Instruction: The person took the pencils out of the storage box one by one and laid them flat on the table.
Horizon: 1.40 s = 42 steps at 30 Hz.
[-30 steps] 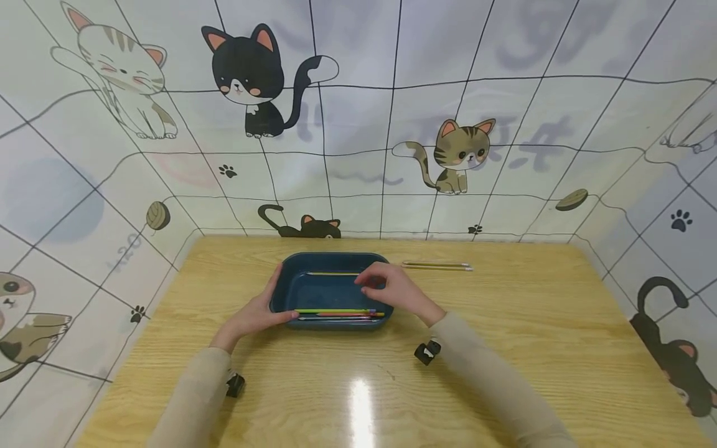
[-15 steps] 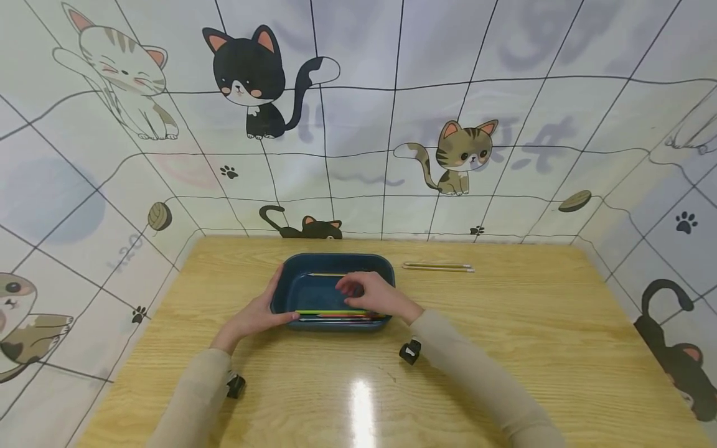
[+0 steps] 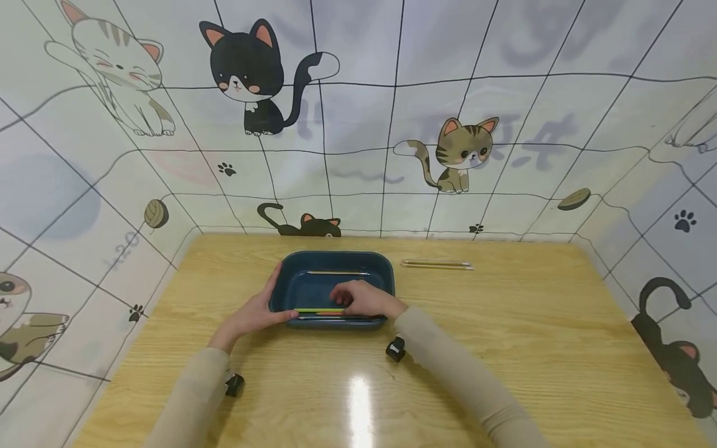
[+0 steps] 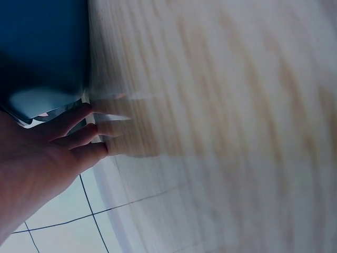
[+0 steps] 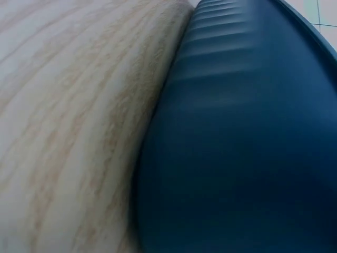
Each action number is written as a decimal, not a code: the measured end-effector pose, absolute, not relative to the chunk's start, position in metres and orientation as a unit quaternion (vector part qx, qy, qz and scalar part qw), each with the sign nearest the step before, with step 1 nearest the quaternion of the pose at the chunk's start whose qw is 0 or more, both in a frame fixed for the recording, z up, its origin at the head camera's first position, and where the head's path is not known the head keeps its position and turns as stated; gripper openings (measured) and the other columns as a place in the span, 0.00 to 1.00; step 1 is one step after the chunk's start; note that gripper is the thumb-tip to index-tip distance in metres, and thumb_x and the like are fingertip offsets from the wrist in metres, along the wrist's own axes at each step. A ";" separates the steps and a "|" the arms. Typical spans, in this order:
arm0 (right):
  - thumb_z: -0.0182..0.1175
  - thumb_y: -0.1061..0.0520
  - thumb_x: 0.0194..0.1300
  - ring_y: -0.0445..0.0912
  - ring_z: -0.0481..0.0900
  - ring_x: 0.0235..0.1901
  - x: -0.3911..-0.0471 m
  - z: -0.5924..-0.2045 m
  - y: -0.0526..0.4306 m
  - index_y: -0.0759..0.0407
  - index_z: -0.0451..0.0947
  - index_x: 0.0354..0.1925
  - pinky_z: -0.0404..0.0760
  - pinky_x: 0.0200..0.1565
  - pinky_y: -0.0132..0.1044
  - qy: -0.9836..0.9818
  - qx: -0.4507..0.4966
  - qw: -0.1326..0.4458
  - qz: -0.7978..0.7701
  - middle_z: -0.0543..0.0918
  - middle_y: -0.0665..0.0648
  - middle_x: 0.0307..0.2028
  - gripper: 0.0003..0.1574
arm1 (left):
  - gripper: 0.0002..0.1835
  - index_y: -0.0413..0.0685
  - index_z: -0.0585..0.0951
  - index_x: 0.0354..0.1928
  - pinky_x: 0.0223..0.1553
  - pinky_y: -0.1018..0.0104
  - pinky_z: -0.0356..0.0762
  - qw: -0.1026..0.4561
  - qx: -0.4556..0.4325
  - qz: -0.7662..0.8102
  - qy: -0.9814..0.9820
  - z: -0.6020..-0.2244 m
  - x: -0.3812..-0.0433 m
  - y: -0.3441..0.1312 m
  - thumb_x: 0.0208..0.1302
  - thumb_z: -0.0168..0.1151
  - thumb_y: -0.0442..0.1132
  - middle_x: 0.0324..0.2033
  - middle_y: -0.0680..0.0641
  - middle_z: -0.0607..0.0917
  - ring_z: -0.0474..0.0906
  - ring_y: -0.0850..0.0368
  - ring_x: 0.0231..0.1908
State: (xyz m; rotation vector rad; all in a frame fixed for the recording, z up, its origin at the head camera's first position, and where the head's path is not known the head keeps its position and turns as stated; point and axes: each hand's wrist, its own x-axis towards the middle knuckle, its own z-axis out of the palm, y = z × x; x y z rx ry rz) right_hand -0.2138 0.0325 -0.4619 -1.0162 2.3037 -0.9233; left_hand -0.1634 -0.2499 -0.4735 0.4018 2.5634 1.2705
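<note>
A dark blue plastic bin (image 3: pixel 308 291) stands on the table. My left hand (image 3: pixel 253 316) holds its left end, the thumb over the near corner and the fingers along the outer wall. In the left wrist view the fingers (image 4: pixel 79 138) lie low beside the bin. My right hand (image 3: pixel 366 300) is inside the bin, thumb and bent fingers apart, right over a row of pencils along the near wall. A yellow-green pencil (image 3: pixel 313 310) and a reddish one (image 3: pixel 327 314) show there; the hand hides their right ends. One thin pencil (image 3: pixel 336 272) lies along the far wall.
Two yellowish pencils (image 3: pixel 437 265) with pale ends lie on the wooden table (image 3: pixel 504 323) right of the bin. A cloth with printed cats (image 3: pixel 358 162) hangs behind and at both sides. The right wrist view shows the bin's outer wall (image 5: pixel 237 147).
My right hand has moved left and down, from the bin's right side to the pencils at the near wall. The far pencil's right end has come into view. The left hand stays put.
</note>
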 end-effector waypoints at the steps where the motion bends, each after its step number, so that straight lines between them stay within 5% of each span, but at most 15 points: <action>1: 0.66 0.68 0.59 0.46 0.78 0.41 -0.213 -0.462 0.032 0.63 0.78 0.50 0.76 0.44 0.34 0.837 -0.369 0.228 -0.333 0.81 0.54 0.40 0.20 | 0.62 0.58 0.33 0.76 0.62 0.34 0.52 0.125 0.140 0.438 0.879 -0.473 -0.163 -0.250 0.56 0.71 0.50 0.73 0.32 0.43 0.50 0.28 0.67; 13: 0.64 0.71 0.58 0.41 0.77 0.33 -0.215 -0.466 0.030 0.64 0.79 0.49 0.76 0.39 0.32 0.828 -0.368 0.241 -0.348 0.80 0.53 0.33 0.19 | 0.61 0.58 0.32 0.76 0.62 0.34 0.50 0.127 0.137 0.441 0.878 -0.474 -0.163 -0.249 0.57 0.70 0.52 0.74 0.35 0.41 0.48 0.29 0.68; 42: 0.63 0.65 0.63 0.41 0.76 0.33 -0.217 -0.461 0.035 0.58 0.81 0.48 0.76 0.38 0.36 0.803 -0.340 0.182 -0.455 0.83 0.52 0.38 0.14 | 0.61 0.55 0.33 0.76 0.63 0.35 0.51 0.120 0.143 0.456 0.870 -0.473 -0.160 -0.248 0.56 0.71 0.46 0.74 0.34 0.41 0.49 0.29 0.68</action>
